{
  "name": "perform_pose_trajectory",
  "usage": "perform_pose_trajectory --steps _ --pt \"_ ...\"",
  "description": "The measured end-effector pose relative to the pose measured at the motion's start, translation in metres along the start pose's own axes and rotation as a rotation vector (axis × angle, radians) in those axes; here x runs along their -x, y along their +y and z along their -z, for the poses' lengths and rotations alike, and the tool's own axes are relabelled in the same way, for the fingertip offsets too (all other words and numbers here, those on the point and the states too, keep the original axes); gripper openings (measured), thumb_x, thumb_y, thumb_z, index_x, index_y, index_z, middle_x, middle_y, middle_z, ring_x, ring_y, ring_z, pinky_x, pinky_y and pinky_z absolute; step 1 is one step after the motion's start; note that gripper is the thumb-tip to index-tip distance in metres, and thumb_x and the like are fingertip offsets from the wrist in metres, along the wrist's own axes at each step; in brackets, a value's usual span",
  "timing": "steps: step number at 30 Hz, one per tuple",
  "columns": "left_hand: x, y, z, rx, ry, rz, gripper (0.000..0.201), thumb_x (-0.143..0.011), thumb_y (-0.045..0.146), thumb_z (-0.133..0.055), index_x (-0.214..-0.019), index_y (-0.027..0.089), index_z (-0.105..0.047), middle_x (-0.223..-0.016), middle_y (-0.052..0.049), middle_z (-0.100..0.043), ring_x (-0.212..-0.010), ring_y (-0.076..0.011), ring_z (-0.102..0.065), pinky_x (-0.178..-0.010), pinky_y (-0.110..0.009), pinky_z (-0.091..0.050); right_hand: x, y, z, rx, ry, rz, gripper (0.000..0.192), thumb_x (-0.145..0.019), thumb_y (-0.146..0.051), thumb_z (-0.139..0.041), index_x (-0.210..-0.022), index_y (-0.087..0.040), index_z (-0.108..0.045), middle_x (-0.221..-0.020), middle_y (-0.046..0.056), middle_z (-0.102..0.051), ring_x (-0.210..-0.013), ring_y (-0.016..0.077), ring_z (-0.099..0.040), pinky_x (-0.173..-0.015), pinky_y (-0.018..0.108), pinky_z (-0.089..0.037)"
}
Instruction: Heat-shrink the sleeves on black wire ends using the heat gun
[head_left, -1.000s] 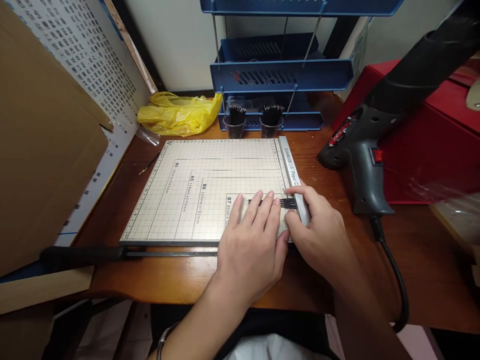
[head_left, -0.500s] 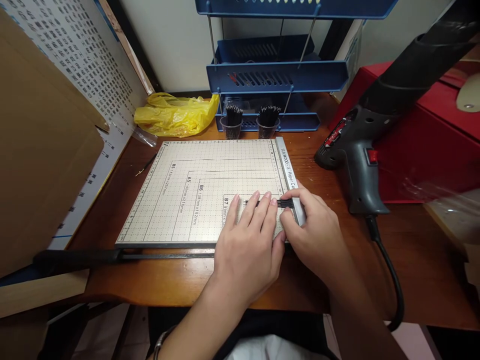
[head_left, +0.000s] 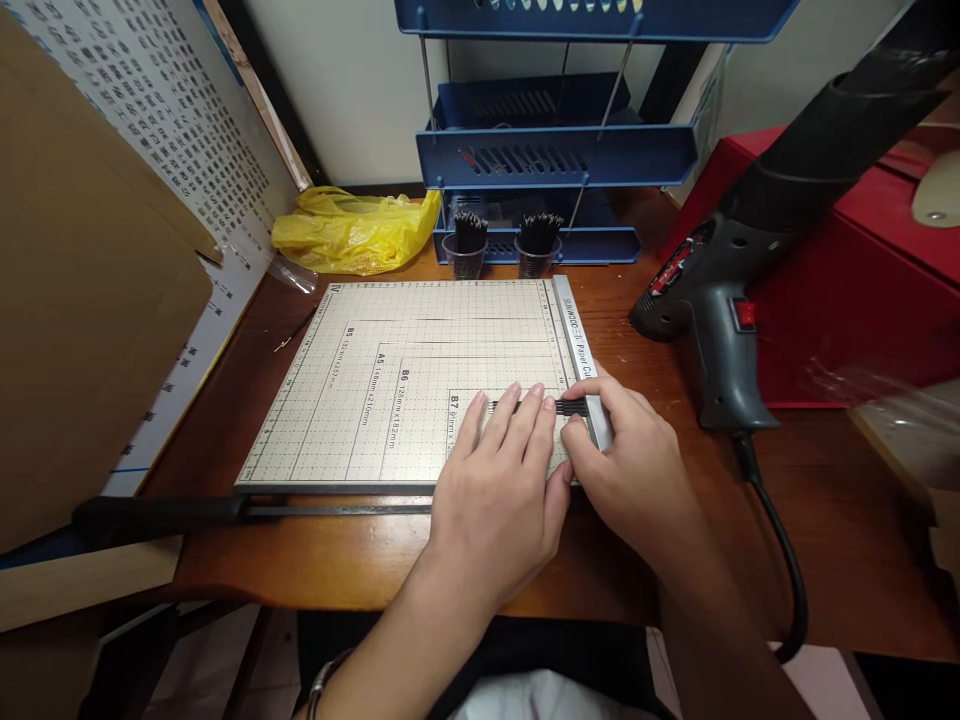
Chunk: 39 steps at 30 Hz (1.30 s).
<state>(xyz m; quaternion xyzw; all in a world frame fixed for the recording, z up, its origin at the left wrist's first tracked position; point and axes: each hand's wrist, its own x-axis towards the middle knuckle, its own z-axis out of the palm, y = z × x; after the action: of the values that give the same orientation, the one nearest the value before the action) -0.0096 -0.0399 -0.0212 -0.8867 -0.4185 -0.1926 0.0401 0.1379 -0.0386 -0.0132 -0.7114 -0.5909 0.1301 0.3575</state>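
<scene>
One wooden desk (head_left: 225,560) is seen carrying pretty much everything. Big brown cardboard (head_left: 82,330) is propped on the left, with one printed sheet of small characters (head_left: 187,150) leaning behind it, and one red box (head_left: 862,300) is parked on the right. One blue tray rack (head_left: 559,150) is set at the back, three tiers counted. One paper cutter (head_left: 390,380) with a gridded board is laid flat in the middle, its black-handled blade arm (head_left: 225,508) lying along the near edge. One dark heat gun (head_left: 720,320) is stood just right of the cutter, cord trailing toward the desk's near edge. One yellow plastic bag (head_left: 352,230) is bunched up at the back left.

Two small clear cups (head_left: 466,255) stuffed with black strands are placed side by side in front of the rack.

Two hands are counted, both down at the cutter's near right corner. The left hand (head_left: 499,490) is laid flat, fingers stretched out and pressed on a small bundle of thin black pieces (head_left: 570,406), which is lined up on the grid against the metal ruler bar (head_left: 581,350). The right hand (head_left: 634,470) is loosely curled, fingertips pinched at the bundle's right end by the bar.
</scene>
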Motion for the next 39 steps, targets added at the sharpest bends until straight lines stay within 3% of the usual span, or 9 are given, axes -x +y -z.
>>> perform_pose_trajectory --steps 6,17,24,29,39 --pt "-0.0003 0.0005 0.0001 0.008 -0.003 0.002 0.050 -0.107 0.032 -0.035 -0.149 0.009 -0.050 -0.157 -0.008 -0.051 -0.147 -0.0269 -0.047 -0.124 -0.051 -0.032 0.0002 0.0006 -0.0016 0.042 0.008 -0.019 0.015 -0.091 -0.035 -0.055 -0.095 -0.023 -0.063 -0.101 0.007 -0.072 -0.098 0.0285 -0.066 -0.093 0.047 -0.044" --pt "-0.0001 0.0005 -0.0005 -0.006 0.010 0.001 0.050 -0.107 0.033 -0.035 -0.149 0.009 -0.050 -0.156 -0.008 -0.051 -0.146 -0.0265 -0.047 -0.123 -0.053 -0.032 -0.0021 0.0000 -0.0042 0.014 0.034 -0.048 0.014 -0.088 -0.031 -0.056 -0.099 -0.024 -0.062 -0.094 0.004 -0.071 -0.090 0.0272 -0.066 -0.085 0.043 -0.045" --pt "-0.0004 0.0012 0.0004 -0.010 0.022 -0.001 0.049 -0.107 0.033 -0.036 -0.147 0.009 -0.051 -0.156 -0.008 -0.052 -0.146 -0.0268 -0.048 -0.122 -0.053 -0.033 -0.0004 0.0017 -0.0018 0.049 0.062 -0.018 0.015 -0.093 -0.025 -0.049 -0.099 -0.024 -0.062 -0.103 0.005 -0.073 -0.095 0.0261 -0.065 -0.085 0.041 -0.043" --pt "-0.0002 0.0009 -0.0009 -0.003 0.022 0.000 0.050 -0.107 0.033 -0.036 -0.149 0.010 -0.050 -0.156 -0.008 -0.052 -0.145 -0.0269 -0.048 -0.122 -0.054 -0.034 -0.0004 0.0015 -0.0024 0.086 0.006 0.026 0.009 -0.095 -0.029 -0.054 -0.093 -0.023 -0.060 -0.104 0.004 -0.071 -0.094 0.0252 -0.063 -0.087 0.041 -0.041" --pt "-0.0009 0.0015 0.0005 0.007 0.015 0.007 0.050 -0.107 0.031 -0.037 -0.150 0.010 -0.049 -0.156 -0.009 -0.052 -0.146 -0.0268 -0.048 -0.124 -0.054 -0.034 -0.0015 -0.0003 -0.0077 0.163 0.060 0.039 0.008 -0.093 -0.028 -0.056 -0.087 -0.024 -0.059 -0.099 0.004 -0.072 -0.091 0.0258 -0.062 -0.086 0.041 -0.039"
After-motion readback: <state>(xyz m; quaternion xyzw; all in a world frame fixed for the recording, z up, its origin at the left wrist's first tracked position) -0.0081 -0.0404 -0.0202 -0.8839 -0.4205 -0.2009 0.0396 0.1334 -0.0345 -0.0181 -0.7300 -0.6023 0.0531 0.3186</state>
